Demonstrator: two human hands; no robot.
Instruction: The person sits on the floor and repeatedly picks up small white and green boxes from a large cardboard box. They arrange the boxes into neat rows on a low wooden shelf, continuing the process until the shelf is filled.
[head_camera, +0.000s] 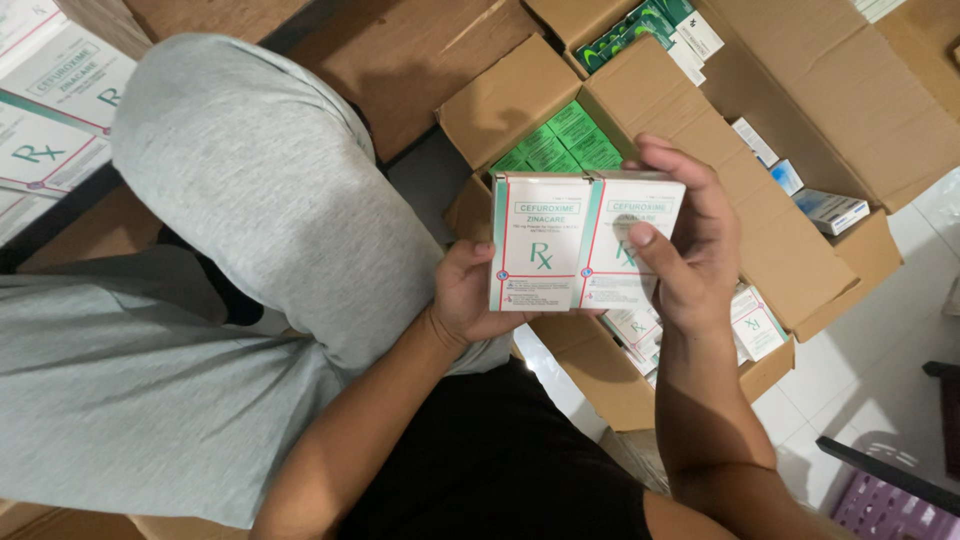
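Holding two white medicine boxes (585, 243) side by side, we grip them between both hands above our lap. Far to the left of our left hand (468, 295) lie large white packs with green and red trim (50, 95), and between them and the hand rises our bent knee in grey cloth (270, 200). Our left hand wraps the lower left edge of the pair from behind, fingers closed on the left box, only the thumb side showing. The boxes stand upright, faces toward us, touching along their inner edges, each with a green stripe down its left side. Our right hand (690, 245) clamps the right box, thumb pressed on its front, fingers curled over the top and back. Just behind the hands sits an open cardboard carton (520, 100) with green packets (560, 145) inside. Below the right hand, another open carton (600, 385) holds more white boxes (755, 325). Further right, small blue and white boxes (830, 210) lie on a cardboard flap, and a pink crate (885, 505) stands on the white tiled floor (850, 370) well off to the right
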